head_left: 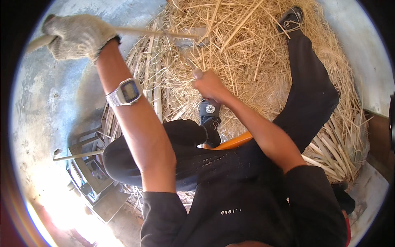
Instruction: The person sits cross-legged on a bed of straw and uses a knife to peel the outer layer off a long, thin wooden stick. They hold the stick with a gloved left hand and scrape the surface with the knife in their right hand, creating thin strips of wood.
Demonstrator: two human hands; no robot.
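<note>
My left hand (80, 36), in a knitted off-white work glove, is closed round a long pale strip of bamboo or wood (152, 33). One end of the strip sticks out past the glove at the upper left; the other reaches right, over the heap of shavings (247, 53). My bare right hand (212, 85) is closed round the rounded handle of what looks like a knife (198, 74). Its thin blade points up and left towards the strip and is hard to make out against the shavings. A silver digital watch (124, 92) sits on my left wrist.
My legs in dark trousers are spread, with black shoes (210, 117) in the shavings. An orange bar (233, 141) shows between my thighs. Split strips (337, 144) lie right and left. A wooden frame or box (88, 173) stands lower left by a worn bluish wall (45, 111).
</note>
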